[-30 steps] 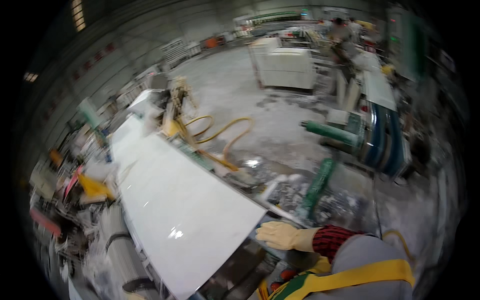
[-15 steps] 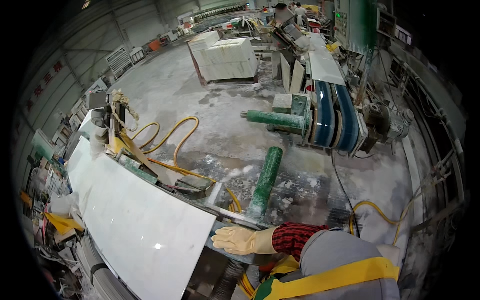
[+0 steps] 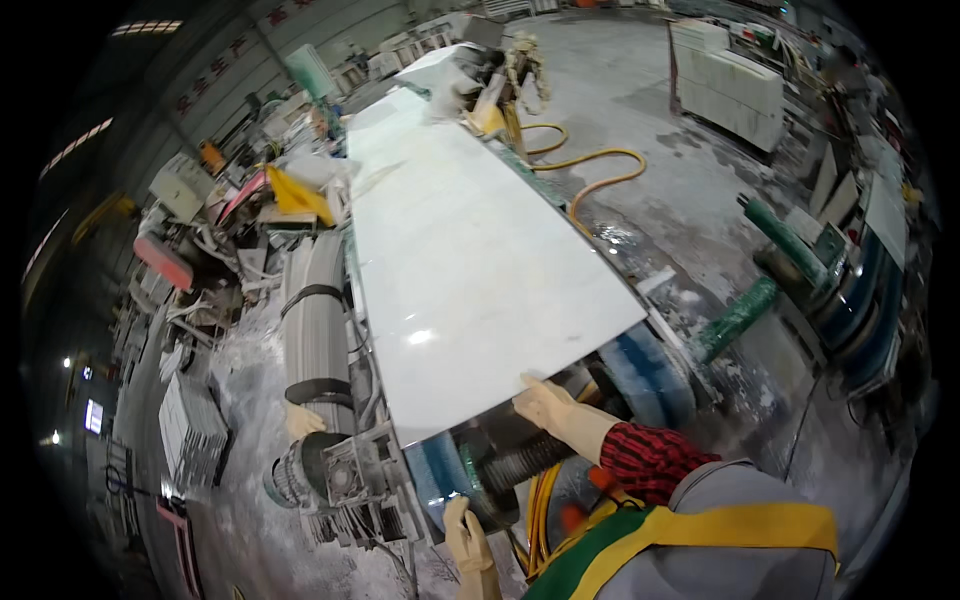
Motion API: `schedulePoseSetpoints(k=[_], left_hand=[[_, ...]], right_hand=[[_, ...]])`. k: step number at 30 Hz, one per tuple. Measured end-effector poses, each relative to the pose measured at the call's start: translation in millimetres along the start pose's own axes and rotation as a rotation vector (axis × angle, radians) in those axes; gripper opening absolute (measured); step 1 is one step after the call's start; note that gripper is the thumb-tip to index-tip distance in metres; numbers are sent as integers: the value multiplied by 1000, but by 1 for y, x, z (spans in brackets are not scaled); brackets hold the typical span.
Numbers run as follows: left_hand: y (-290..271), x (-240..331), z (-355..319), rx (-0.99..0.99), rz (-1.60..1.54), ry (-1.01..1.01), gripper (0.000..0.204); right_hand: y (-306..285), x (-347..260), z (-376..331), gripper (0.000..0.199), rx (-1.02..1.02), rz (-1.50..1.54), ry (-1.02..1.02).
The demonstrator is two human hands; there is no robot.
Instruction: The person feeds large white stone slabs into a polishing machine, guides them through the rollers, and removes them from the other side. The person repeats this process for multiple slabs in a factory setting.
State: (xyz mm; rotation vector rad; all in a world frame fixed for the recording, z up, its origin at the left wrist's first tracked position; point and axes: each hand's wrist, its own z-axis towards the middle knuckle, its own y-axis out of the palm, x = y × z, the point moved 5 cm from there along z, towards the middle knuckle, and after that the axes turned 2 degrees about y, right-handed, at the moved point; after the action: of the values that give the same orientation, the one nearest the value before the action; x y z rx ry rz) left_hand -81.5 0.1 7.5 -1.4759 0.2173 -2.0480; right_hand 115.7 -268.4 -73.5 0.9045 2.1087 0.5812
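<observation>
A long, glossy white stone slab (image 3: 470, 270) lies flat on the belts of a conveyor, stretching away from me. My right hand (image 3: 557, 412), in a cream rubber glove, is at the slab's near edge, fingers closed on that edge. Lower and to the left, my left hand (image 3: 468, 545), in a matching glove, has its fingers curled beside the left blue belt (image 3: 437, 475), below the slab's near left corner. I see nothing in its fingers. The right blue belt (image 3: 650, 378) shows past the slab's near right corner.
Left of the conveyor are a motor (image 3: 340, 478), a cream glove (image 3: 303, 421) and a grey ribbed bundle (image 3: 315, 325). Stacked slabs (image 3: 190, 432) stand farther left. A yellow hose (image 3: 600, 178) and a green roller (image 3: 740, 318) are on the right.
The view has swung left, bringing more of the slab into sight. My right hand has gone from lying flat beside the slab to its near edge. My left hand has come into view.
</observation>
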Motion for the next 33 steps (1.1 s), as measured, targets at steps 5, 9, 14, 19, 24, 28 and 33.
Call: schedulePoseSetpoints(k=[5, 9, 14, 19, 24, 28, 33], left_hand=[[-46, -2, -21, -161, -60, -162, 25], [-72, -3, 2, -229, -54, -13, 25], [-40, 24, 84, -407, 51, 161, 28], [66, 15, 138, -543, 294, 563, 58], [144, 29, 198, -893, 410, 289, 64], [158, 28, 228, -1040, 417, 142, 65], [112, 76, 199, -960, 334, 136, 57]], right_hand=[[14, 5, 41, 43, 224, 261, -143], [6, 11, 14, 45, 247, 199, -144], [-9, 36, -113, 43, 427, 98, 8], [-89, 85, -204, 46, 498, -45, 172], [-93, 93, -242, 44, 470, -54, 98], [-120, 104, -214, 51, 159, -115, 194], [-173, 159, -172, 54, 66, 58, 315]])
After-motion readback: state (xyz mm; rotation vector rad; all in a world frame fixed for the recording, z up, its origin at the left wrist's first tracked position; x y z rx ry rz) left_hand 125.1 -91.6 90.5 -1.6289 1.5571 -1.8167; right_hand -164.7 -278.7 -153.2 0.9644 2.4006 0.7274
